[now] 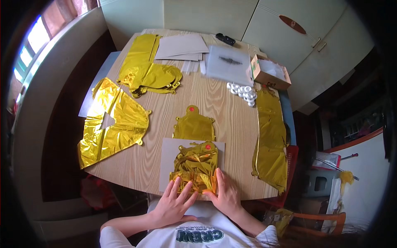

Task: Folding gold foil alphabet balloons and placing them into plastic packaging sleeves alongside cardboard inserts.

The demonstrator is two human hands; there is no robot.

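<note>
I see bare forearms and two bare hands, the left hand [173, 203] and right hand [226, 195]. I wear a white short-sleeved shirt with dark green chest lettering.

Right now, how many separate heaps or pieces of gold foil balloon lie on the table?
5: a stack far left, a big one at left, one mid-table, one under both hands, a strip at right. Stacks may hide more.

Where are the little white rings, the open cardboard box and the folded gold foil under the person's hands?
White rings [244, 93], head view: middle of the pile.
Cardboard box [264, 77], head view: its front wall.
Folded gold foil [197, 163], head view: crumpled centre above the fingers.
</note>
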